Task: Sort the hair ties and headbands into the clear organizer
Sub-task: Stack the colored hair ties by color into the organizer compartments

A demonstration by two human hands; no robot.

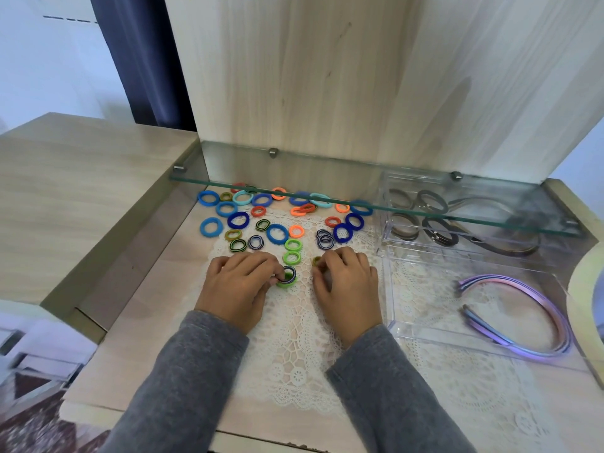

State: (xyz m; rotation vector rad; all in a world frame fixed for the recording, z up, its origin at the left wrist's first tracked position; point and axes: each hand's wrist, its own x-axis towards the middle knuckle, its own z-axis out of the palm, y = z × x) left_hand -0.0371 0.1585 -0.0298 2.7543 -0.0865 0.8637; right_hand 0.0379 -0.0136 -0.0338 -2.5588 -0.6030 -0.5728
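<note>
Grey-sleeved left hand (238, 282) pinches striped hair tie (290, 272); right hand (346, 282) pinches olive tie (316, 260).

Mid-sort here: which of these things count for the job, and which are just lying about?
Job:
loose hair ties
striped hair tie, pinched by the left hand
olive hair tie, pinched by the right hand
purple headbands
clear organizer

Lying about:
lace mat
glass shelf
dark curtain
pale roll at the right edge
</note>
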